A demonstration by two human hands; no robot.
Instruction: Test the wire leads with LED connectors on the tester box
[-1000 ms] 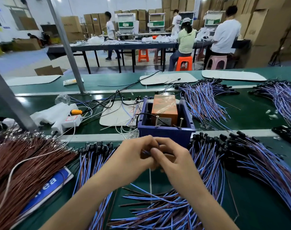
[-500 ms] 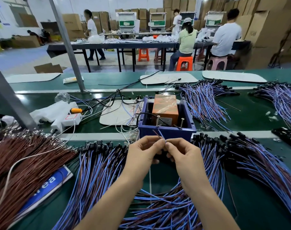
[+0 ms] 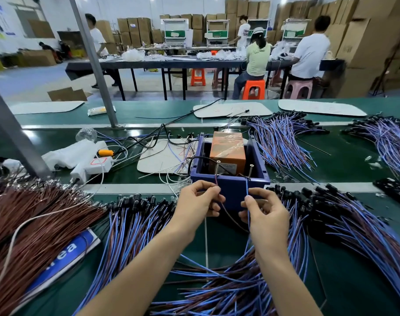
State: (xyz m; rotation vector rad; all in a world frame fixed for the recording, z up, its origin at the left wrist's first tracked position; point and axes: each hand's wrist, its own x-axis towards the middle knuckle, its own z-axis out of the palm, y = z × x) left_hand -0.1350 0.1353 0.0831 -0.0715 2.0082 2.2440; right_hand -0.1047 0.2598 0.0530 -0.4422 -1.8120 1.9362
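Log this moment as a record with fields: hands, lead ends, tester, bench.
left hand: pinches brown lead
right hand: pinches blue lead
lead ends: point up toward two metal posts on tester box; contact unclear
tester box: blue, orange block inside
bench: blue lead piles, brown wire pile at left

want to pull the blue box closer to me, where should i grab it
Best take the blue box by its two side walls, one of your hands on each, coming down from above. It is open-topped with plain upright walls. Avoid the near rim: two screws stand just inside it, and the left hand pinches a brown wire and the right hand a blue wire there.
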